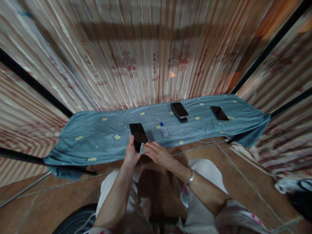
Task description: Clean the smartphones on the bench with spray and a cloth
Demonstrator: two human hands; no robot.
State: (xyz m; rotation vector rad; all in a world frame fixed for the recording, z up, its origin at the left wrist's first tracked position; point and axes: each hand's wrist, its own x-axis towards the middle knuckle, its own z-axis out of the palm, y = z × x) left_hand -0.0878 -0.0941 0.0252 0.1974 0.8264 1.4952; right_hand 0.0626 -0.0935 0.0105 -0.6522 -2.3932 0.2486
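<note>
My left hand (132,153) grips a dark smartphone (138,134) by its lower end, thumb along the left edge, screen facing up. Pressed against the phone's lower right part is a small pale cloth (142,148), pinched under the fingers of my right hand (158,154). A silver bracelet sits on my right wrist. Just beyond the right hand, a clear bottle with a blue cap (164,130) lies on the blue-green cloth cover (112,122) of the table.
Farther back, a stack of phones (179,110) rests on the cover, and another dark phone (219,113) lies flat toward the right end. Dark frame bars (36,86) and striped curtains (136,48) surround the table. Tiled floor (234,169) shows below its front edge.
</note>
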